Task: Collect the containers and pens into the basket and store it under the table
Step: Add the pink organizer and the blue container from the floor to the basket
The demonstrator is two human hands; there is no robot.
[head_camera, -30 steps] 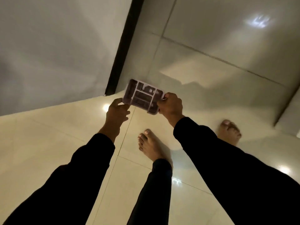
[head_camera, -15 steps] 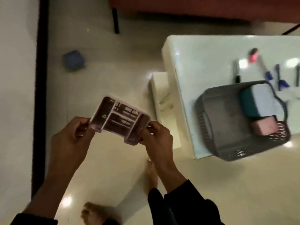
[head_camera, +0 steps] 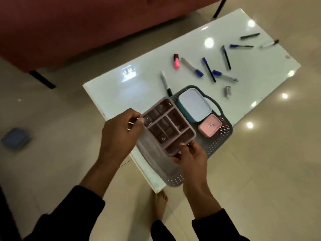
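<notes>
Mauve plastic tray [head_camera: 169,126], divided into rectangular compartments, now sits over the near half of the grey basket [head_camera: 218,136]; half a second ago it was held out over bare floor, left of the table. Left hand [head_camera: 119,136] pinches the tray's left edge, fingers closed on the rim. Right hand [head_camera: 190,157] clamps the near right corner, thumb on top. Camera view has swung so the whole table top [head_camera: 139,87] shows.

Basket: perforated plastic walls, looped handle, resting on the table's near corner and overhanging it slightly. Inside, at the far end, a teal container with pale blue lid [head_camera: 194,105] and a small pink container [head_camera: 210,127], touching.

Table top: glossy white, reflecting ceiling lights. Scattered beyond the basket: a pink highlighter [head_camera: 176,61], blue-capped pens [head_camera: 209,69], and a white marker [head_camera: 165,83] just beside the basket rim. Floor: beige polished tile [head_camera: 260,171]. Dark red sofa [head_camera: 86,23] behind the table.
</notes>
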